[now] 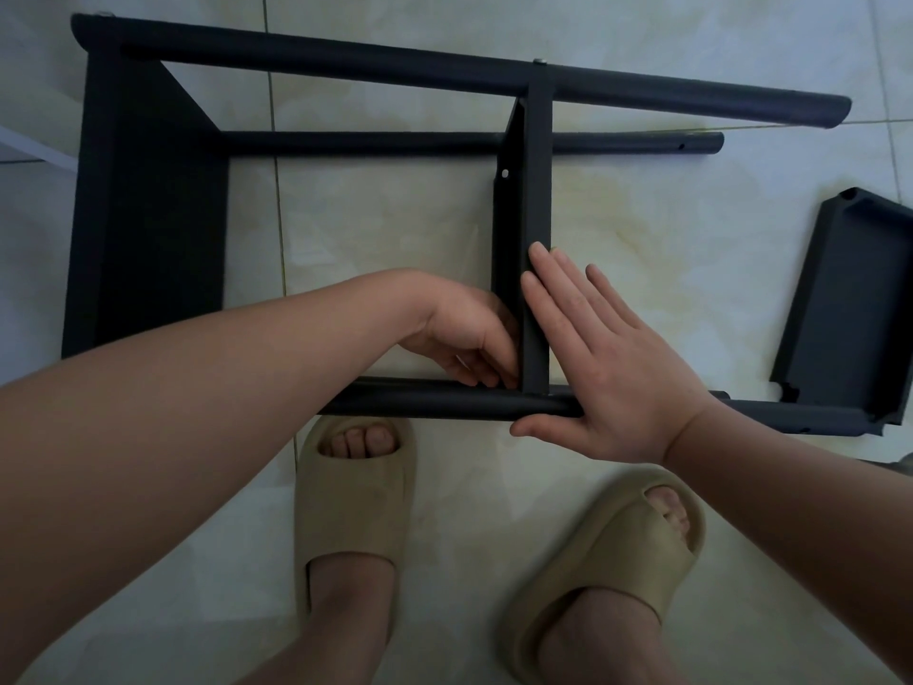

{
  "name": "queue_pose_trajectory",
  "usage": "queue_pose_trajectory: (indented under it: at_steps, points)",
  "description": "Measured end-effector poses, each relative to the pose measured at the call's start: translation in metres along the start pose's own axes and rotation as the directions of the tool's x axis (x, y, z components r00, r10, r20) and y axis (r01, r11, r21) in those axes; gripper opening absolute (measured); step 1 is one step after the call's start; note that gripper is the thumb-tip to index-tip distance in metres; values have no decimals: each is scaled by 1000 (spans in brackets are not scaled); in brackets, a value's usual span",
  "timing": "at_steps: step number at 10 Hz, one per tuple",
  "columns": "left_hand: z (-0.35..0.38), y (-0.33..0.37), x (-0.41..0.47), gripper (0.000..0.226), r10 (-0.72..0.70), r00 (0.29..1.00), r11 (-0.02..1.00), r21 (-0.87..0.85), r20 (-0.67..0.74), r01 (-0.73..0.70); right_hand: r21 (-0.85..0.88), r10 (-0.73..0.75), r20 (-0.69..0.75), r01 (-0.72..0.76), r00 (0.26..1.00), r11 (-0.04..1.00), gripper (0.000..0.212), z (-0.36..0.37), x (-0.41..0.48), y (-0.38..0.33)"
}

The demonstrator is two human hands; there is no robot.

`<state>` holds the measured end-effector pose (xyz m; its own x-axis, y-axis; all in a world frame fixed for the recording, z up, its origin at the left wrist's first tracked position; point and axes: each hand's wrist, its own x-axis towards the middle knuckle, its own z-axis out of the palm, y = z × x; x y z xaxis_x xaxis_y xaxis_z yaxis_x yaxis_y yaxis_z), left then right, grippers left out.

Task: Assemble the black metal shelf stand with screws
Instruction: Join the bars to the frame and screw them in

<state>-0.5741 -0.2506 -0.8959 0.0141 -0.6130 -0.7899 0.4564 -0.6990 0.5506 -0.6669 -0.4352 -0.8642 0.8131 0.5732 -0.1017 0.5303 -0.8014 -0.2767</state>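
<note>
Pressing flat right hand (pixel 617 378) against matte black shelf panel (pixel 537 190).

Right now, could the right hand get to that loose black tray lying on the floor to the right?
Probably yes. Only bare floor lies between the right hand and the tray, nothing blocks it. But that hand lies flat against the upright shelf and would have to leave it.

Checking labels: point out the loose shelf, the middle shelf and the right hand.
loose shelf (pixel 850 309), head view, its inner face.
middle shelf (pixel 537 190), head view, its upward edge.
right hand (pixel 617 373), head view, back of hand.
</note>
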Motion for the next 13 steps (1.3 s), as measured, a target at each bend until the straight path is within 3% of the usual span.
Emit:
queue_pose_trajectory:
  at_steps: [7, 9, 13]
  points:
    - [-2, 0, -2, 15, 32, 999, 999, -18, 19, -32, -3, -3, -10, 3, 1000, 1000, 112, 0, 0, 1]
    - [-2, -3, -1, 16, -23, 997, 999, -36, 69, 25, 3, -3, -9, 3, 1000, 1000, 111, 1, 0, 0]
    - [0, 0, 2, 11, -5, 1000, 999, -37, 27, 6, 1, -2, -1, 2, 1000, 1000, 111, 1, 0, 1]
